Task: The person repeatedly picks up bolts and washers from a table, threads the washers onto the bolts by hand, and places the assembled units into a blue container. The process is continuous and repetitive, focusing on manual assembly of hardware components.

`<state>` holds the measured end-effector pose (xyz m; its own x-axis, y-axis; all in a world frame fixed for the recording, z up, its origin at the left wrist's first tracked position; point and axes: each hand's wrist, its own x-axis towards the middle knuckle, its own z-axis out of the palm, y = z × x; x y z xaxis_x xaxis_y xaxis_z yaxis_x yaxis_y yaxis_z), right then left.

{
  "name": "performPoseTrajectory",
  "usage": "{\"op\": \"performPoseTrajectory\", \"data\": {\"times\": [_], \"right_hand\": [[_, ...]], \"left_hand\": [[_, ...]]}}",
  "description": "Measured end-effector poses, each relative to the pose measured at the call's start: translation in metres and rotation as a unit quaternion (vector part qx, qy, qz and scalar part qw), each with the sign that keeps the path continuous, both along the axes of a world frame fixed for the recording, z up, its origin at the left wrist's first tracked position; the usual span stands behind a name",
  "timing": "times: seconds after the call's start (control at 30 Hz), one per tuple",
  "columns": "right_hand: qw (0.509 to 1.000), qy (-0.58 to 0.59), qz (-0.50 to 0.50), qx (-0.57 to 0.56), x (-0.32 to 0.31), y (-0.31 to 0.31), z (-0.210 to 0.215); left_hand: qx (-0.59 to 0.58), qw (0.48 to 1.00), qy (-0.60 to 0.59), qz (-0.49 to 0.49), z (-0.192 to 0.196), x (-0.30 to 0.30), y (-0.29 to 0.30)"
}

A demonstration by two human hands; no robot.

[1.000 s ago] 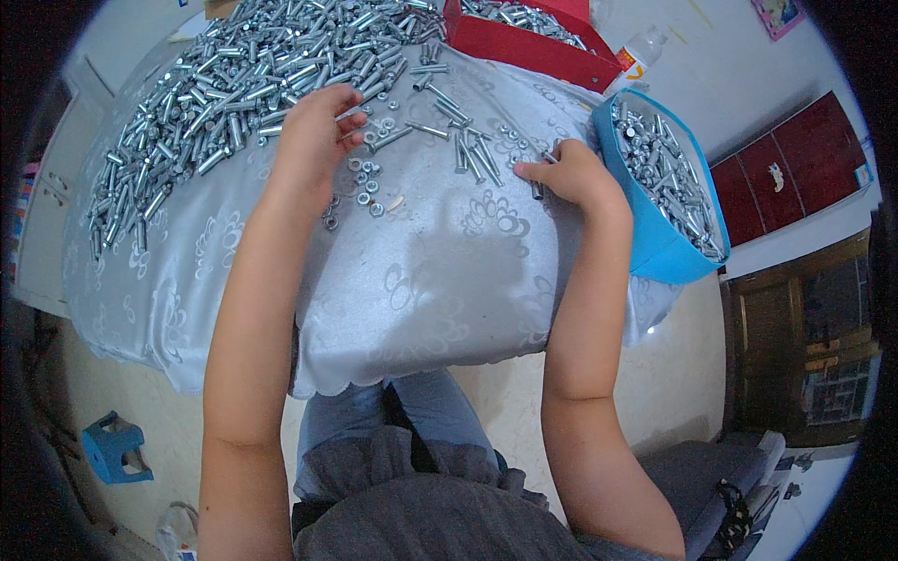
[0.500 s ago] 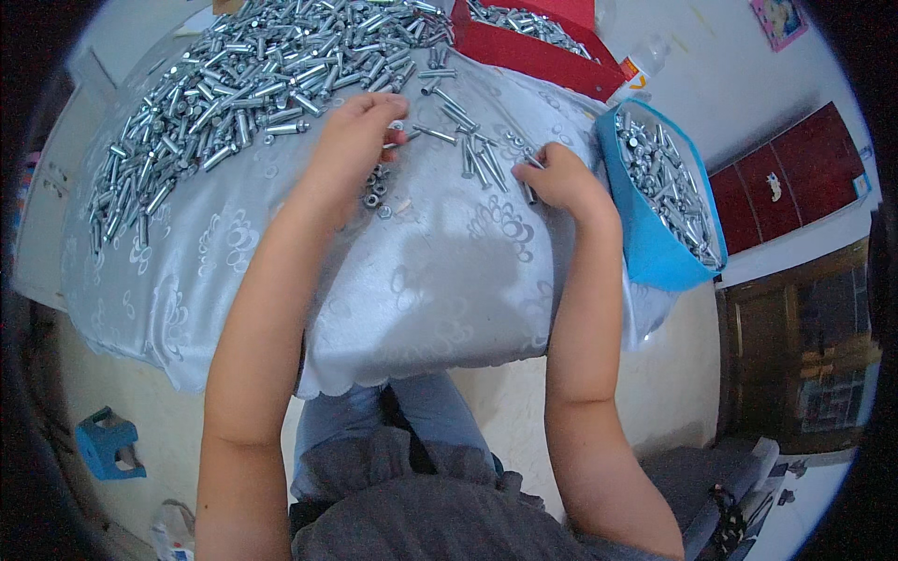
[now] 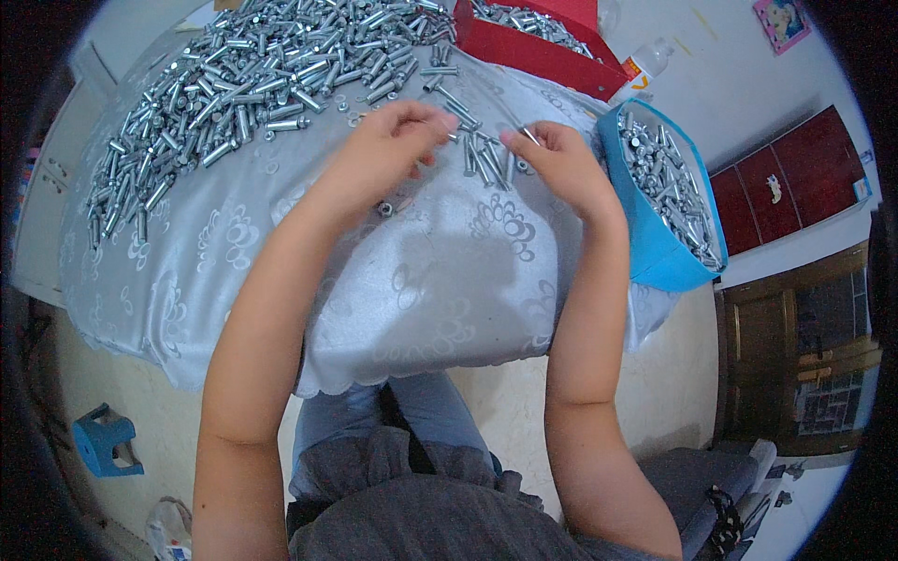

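Note:
My left hand (image 3: 395,145) is over the near side of the metal pile, its fingers curled and slightly blurred. A bit of metal shows at its fingertips, but I cannot make out what it is. My right hand (image 3: 563,161) pinches a slim metal bolt (image 3: 530,136) between thumb and fingers, its end sticking up toward the far left. Between the two hands lie several loose long bolts (image 3: 488,165). A few small nuts (image 3: 384,208) sit just below my left wrist on the silvery tablecloth (image 3: 440,299).
A large heap of metal sleeve bolts (image 3: 271,70) covers the table's far left. At the far right is a red box (image 3: 533,42) of metal parts; a blue bin (image 3: 659,262) full of bolts stands right of my right hand. A plastic bottle (image 3: 652,61) is behind it.
My left hand has moved right, over a bolt that lay in the middle, uncovering washers behind it. My right hand has risen slightly and turned, the bolt now pointing up from its fingers.

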<state>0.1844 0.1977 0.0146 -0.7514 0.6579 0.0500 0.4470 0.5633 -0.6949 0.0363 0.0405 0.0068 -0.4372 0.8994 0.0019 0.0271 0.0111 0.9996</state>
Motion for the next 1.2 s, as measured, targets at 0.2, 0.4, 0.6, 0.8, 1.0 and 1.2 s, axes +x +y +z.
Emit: {"op": "performPoseTrajectory", "data": {"times": [0.2,0.4,0.6,0.8,1.0,1.2], "right_hand": [[0.963,0.184,0.067,-0.186,-0.022,-0.037,0.004],[0.908,0.291,0.046,-0.298,-0.030,-0.046,0.000],[0.939,0.337,0.039,-0.057,-0.034,-0.039,-0.006],[0.891,0.385,0.036,-0.238,-0.033,-0.039,-0.007],[0.894,0.381,0.026,-0.233,-0.035,-0.040,-0.007],[0.895,0.310,0.040,-0.318,-0.034,-0.047,-0.006]], "left_hand": [[0.059,0.996,0.002,-0.067,-0.008,0.007,0.005],[0.081,0.995,-0.053,0.017,-0.011,0.000,0.008],[0.117,0.991,-0.037,0.051,-0.003,-0.005,0.005],[0.127,0.983,-0.117,0.061,-0.002,-0.005,0.006],[0.126,0.982,-0.129,0.063,-0.001,-0.005,0.006],[0.187,0.977,-0.005,0.103,-0.004,0.001,0.007]]}}
